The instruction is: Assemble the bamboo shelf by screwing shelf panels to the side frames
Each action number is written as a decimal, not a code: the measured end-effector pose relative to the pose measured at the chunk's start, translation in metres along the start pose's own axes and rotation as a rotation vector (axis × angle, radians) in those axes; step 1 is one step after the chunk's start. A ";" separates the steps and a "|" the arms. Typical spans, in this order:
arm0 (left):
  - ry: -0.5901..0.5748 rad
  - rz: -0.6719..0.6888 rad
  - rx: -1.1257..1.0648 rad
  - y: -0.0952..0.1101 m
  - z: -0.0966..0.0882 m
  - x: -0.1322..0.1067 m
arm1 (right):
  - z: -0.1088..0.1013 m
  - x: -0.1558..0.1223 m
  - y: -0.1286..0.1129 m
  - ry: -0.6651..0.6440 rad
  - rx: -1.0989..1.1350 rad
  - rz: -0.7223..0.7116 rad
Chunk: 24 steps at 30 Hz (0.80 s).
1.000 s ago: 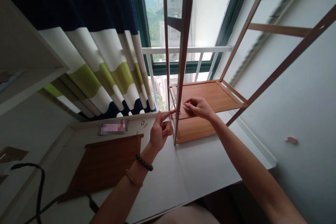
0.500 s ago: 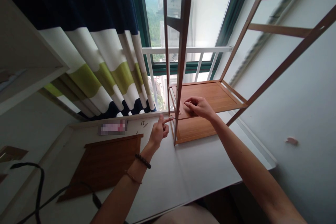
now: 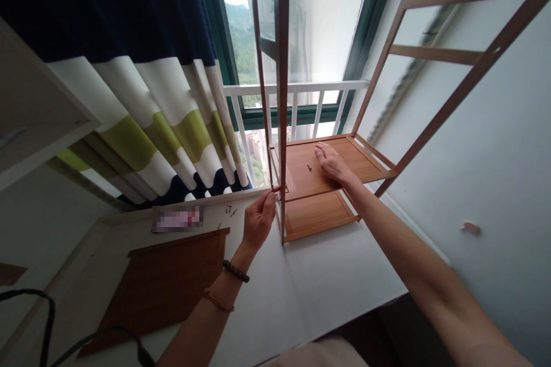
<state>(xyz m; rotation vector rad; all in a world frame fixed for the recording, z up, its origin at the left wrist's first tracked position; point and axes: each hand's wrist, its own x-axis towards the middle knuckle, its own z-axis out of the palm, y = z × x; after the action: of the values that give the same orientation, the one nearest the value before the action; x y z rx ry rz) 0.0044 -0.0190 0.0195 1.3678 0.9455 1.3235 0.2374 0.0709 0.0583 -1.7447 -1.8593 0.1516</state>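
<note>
Head camera: a half-built wooden rack (image 3: 327,183) stands on the white bench (image 3: 310,287) by the window. Its two ladder-like side frames are up, one thin post (image 3: 282,97) rising straight past the camera and the other frame (image 3: 434,54) leaning out to the right near the wall. Two shelf boards already sit between them, an upper shelf (image 3: 344,157) and a lower shelf (image 3: 316,212) close to the bench. A spare brown board (image 3: 167,281) lies flat on the bench to the left, so by my reading at least one shelf is not yet fitted, and the upper rungs of the frames carry nothing.

The left hand (image 3: 257,223) is at the foot of the near post, its fingertips (image 3: 270,195) pinched narrow on a small fastener where the upper shelf meets the post; the fastener itself is too small to make out. The right hand (image 3: 330,161) lies open and flat, palm down, on the upper shelf, holding nothing. A small dark screw (image 3: 309,167) rests loose on that shelf just beside the right hand. A few more screws (image 3: 229,210) are scattered on the bench near a blurred packet (image 3: 177,219).

The rack is slim, light brown, with plain grained boards and thin square rails.
</note>
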 end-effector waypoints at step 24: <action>-0.089 -0.292 -0.343 0.004 0.000 0.007 | 0.004 0.000 -0.012 -0.249 -0.305 0.177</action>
<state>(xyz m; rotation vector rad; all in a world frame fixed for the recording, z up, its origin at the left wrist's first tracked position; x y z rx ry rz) 0.0052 -0.0132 0.0245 0.9764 0.7813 1.1304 0.2248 0.0708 0.0604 -2.1873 -1.9817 0.1671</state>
